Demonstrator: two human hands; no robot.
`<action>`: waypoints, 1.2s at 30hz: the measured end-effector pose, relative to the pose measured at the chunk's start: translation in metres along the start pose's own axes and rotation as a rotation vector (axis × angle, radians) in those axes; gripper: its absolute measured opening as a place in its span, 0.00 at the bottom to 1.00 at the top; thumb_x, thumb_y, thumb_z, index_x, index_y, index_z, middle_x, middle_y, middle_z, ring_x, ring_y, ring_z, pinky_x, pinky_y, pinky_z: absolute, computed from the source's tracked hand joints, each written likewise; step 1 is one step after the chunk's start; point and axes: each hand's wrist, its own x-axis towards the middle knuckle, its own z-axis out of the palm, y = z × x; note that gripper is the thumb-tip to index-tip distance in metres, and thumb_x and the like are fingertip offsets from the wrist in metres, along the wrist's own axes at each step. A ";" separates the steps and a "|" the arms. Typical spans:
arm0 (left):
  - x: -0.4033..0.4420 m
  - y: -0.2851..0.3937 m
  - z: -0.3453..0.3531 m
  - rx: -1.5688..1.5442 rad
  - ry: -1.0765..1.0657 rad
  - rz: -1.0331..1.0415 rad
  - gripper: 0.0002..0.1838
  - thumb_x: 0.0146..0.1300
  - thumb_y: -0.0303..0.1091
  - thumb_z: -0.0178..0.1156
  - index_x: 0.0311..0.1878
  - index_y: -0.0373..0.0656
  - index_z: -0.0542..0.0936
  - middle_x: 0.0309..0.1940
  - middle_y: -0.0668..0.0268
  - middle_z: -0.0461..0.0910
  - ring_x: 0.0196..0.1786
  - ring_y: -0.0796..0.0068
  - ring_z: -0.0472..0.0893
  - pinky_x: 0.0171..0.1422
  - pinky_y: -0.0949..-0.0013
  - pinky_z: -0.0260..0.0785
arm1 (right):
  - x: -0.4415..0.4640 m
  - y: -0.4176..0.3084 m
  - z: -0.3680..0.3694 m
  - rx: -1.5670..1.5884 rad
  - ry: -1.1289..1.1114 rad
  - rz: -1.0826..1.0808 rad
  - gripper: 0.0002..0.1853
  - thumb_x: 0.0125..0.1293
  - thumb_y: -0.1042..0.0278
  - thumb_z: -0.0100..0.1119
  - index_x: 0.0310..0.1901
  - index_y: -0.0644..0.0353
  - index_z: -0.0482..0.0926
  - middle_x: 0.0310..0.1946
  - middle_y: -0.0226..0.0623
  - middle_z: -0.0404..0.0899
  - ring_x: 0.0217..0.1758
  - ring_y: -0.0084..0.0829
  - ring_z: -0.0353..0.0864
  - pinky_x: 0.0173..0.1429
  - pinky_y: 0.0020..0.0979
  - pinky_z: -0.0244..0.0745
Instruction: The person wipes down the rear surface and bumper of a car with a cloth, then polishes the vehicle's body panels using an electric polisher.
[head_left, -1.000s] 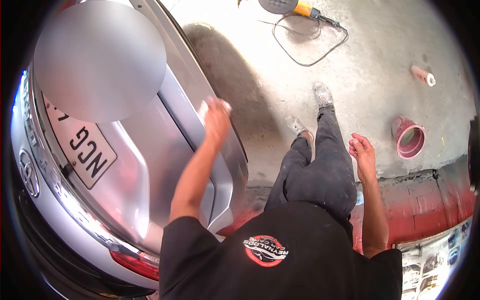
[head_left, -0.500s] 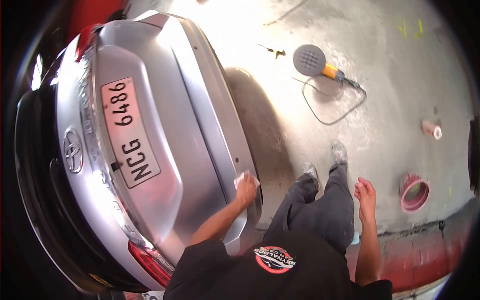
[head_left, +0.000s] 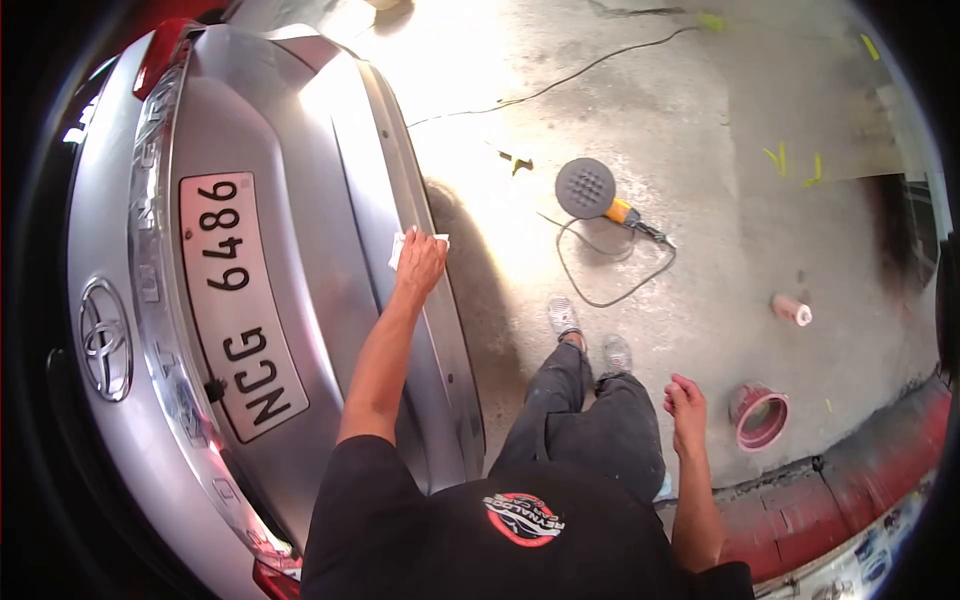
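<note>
My left hand [head_left: 421, 266] presses a folded white cloth [head_left: 398, 250] onto the rear bumper edge of a silver car [head_left: 330, 220], with its fingers closed over it. White cloth shows on both sides of the fingers. My right hand [head_left: 685, 402] hangs in the air on the other side of my body, fingers loosely curled, and I see nothing in it. Near my left hand is the licence plate [head_left: 240, 290] on the car's trunk lid.
A yellow polisher [head_left: 622, 212] with a round grey pad lies on the concrete floor, its cord looped beside it. A pink-rimmed round container [head_left: 760, 416] and a whitish cylinder [head_left: 792, 310] are to the right. A small dark tool [head_left: 516, 162] lies near the bumper.
My left hand has slid the cloth along the bumper, away from my body. My feet have stepped and the view has shifted. My right hand remains raised at my side.
</note>
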 end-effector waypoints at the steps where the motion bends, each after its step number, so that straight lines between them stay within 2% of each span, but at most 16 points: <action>1: -0.001 0.011 0.003 -0.122 0.008 -0.019 0.11 0.72 0.34 0.53 0.47 0.42 0.83 0.42 0.55 0.86 0.54 0.51 0.82 0.66 0.46 0.70 | 0.000 -0.007 0.014 -0.009 -0.014 -0.002 0.18 0.74 0.66 0.62 0.61 0.63 0.81 0.42 0.30 0.82 0.42 0.19 0.78 0.47 0.23 0.77; 2: -0.003 0.021 0.007 -0.241 0.014 -0.038 0.10 0.71 0.34 0.53 0.46 0.43 0.83 0.39 0.56 0.86 0.50 0.51 0.84 0.62 0.47 0.73 | -0.003 -0.018 0.030 -0.028 -0.014 0.002 0.18 0.74 0.66 0.63 0.61 0.63 0.82 0.43 0.30 0.82 0.42 0.19 0.78 0.47 0.23 0.77; 3: -0.007 0.036 0.020 -0.316 0.065 0.012 0.09 0.70 0.34 0.55 0.48 0.45 0.82 0.37 0.56 0.85 0.42 0.51 0.86 0.50 0.48 0.77 | -0.007 -0.029 0.048 -0.046 -0.018 0.005 0.17 0.73 0.67 0.63 0.60 0.62 0.82 0.43 0.30 0.83 0.42 0.19 0.79 0.48 0.23 0.77; 6: -0.040 0.107 -0.015 -0.816 -0.048 -0.123 0.16 0.70 0.41 0.63 0.54 0.43 0.83 0.44 0.46 0.86 0.50 0.41 0.85 0.53 0.46 0.77 | -0.018 -0.058 0.086 -0.174 -0.130 -0.058 0.17 0.72 0.67 0.64 0.59 0.61 0.83 0.44 0.32 0.84 0.43 0.21 0.80 0.49 0.26 0.77; 9: -0.087 0.137 -0.038 -0.981 -0.105 -0.130 0.16 0.71 0.46 0.62 0.47 0.43 0.85 0.39 0.47 0.85 0.46 0.40 0.84 0.49 0.44 0.75 | -0.021 -0.062 0.083 -0.469 -0.132 -0.375 0.19 0.73 0.65 0.63 0.61 0.64 0.82 0.41 0.33 0.84 0.44 0.25 0.82 0.51 0.30 0.79; 11: -0.122 0.146 -0.030 -0.938 -0.240 -0.182 0.26 0.72 0.56 0.58 0.31 0.42 0.85 0.36 0.48 0.84 0.43 0.40 0.83 0.47 0.43 0.74 | -0.013 -0.049 0.044 -0.695 -0.002 -0.483 0.21 0.66 0.64 0.66 0.58 0.64 0.83 0.42 0.45 0.86 0.46 0.38 0.85 0.54 0.37 0.80; 12: -0.144 0.153 -0.006 -0.860 -0.239 -0.179 0.29 0.70 0.60 0.58 0.29 0.41 0.84 0.35 0.48 0.84 0.42 0.40 0.83 0.46 0.43 0.74 | -0.005 -0.030 0.014 -0.821 0.082 -0.520 0.20 0.64 0.64 0.67 0.56 0.65 0.84 0.43 0.49 0.86 0.46 0.43 0.85 0.55 0.40 0.80; 14: -0.189 0.162 -0.003 -0.846 -0.252 -0.221 0.27 0.65 0.60 0.64 0.29 0.41 0.85 0.33 0.48 0.83 0.41 0.40 0.83 0.45 0.42 0.74 | 0.002 0.021 -0.053 -1.192 0.171 -0.402 0.19 0.64 0.59 0.65 0.50 0.65 0.85 0.42 0.53 0.85 0.47 0.50 0.85 0.55 0.46 0.80; 15: -0.212 0.172 -0.003 -0.830 -0.289 -0.322 0.23 0.63 0.55 0.65 0.30 0.40 0.86 0.36 0.47 0.84 0.43 0.41 0.84 0.47 0.42 0.75 | -0.006 0.027 -0.079 -1.370 0.068 -0.261 0.19 0.65 0.58 0.64 0.51 0.62 0.85 0.46 0.55 0.84 0.52 0.54 0.84 0.59 0.49 0.78; 16: -0.228 0.183 -0.007 -0.863 -0.389 -0.445 0.20 0.60 0.51 0.67 0.36 0.41 0.87 0.39 0.46 0.86 0.47 0.41 0.85 0.51 0.43 0.77 | -0.011 0.032 -0.104 -1.543 -0.048 -0.117 0.19 0.67 0.56 0.62 0.52 0.60 0.86 0.50 0.56 0.83 0.56 0.58 0.83 0.64 0.52 0.76; 17: -0.243 0.194 -0.017 -0.795 -0.479 -0.508 0.18 0.59 0.42 0.61 0.47 0.45 0.89 0.46 0.46 0.87 0.52 0.42 0.86 0.58 0.46 0.78 | -0.004 0.056 -0.134 -1.673 -0.152 -0.060 0.20 0.67 0.54 0.62 0.51 0.60 0.86 0.52 0.54 0.83 0.58 0.57 0.82 0.63 0.54 0.77; 19: -0.276 0.225 -0.006 -0.869 -0.579 -0.465 0.21 0.59 0.42 0.61 0.54 0.46 0.88 0.49 0.49 0.87 0.54 0.42 0.85 0.60 0.44 0.77 | -0.031 0.019 -0.153 -1.635 -0.320 -0.002 0.22 0.70 0.51 0.57 0.55 0.61 0.83 0.52 0.50 0.84 0.58 0.57 0.83 0.62 0.56 0.79; 20: -0.288 0.253 0.013 -0.875 -0.629 -0.455 0.21 0.61 0.43 0.61 0.53 0.46 0.88 0.48 0.50 0.87 0.54 0.44 0.86 0.60 0.46 0.77 | -0.017 0.044 -0.198 -1.547 -0.389 -0.246 0.23 0.71 0.51 0.57 0.58 0.58 0.81 0.52 0.51 0.84 0.59 0.54 0.83 0.60 0.54 0.81; 21: -0.301 0.280 0.032 -0.881 -0.679 -0.445 0.20 0.62 0.44 0.61 0.52 0.45 0.88 0.48 0.51 0.88 0.54 0.46 0.86 0.61 0.48 0.77 | -0.003 0.040 -0.226 -1.498 -0.467 -0.297 0.22 0.71 0.51 0.57 0.58 0.58 0.82 0.51 0.51 0.84 0.59 0.54 0.83 0.60 0.54 0.81; 26: -0.323 0.393 -0.052 -1.242 -0.774 -0.652 0.20 0.62 0.45 0.62 0.52 0.44 0.88 0.47 0.51 0.88 0.53 0.48 0.86 0.60 0.49 0.77 | 0.065 -0.042 -0.272 -1.382 -0.392 -0.022 0.22 0.70 0.51 0.58 0.56 0.58 0.82 0.50 0.51 0.84 0.57 0.54 0.84 0.59 0.54 0.81; 36: -0.318 0.483 -0.137 -1.506 -0.710 -0.869 0.20 0.63 0.45 0.62 0.51 0.43 0.88 0.46 0.52 0.88 0.52 0.51 0.86 0.58 0.51 0.77 | 0.170 -0.175 -0.262 -1.203 -0.330 -0.207 0.21 0.70 0.52 0.59 0.54 0.58 0.83 0.48 0.52 0.85 0.55 0.55 0.84 0.57 0.53 0.81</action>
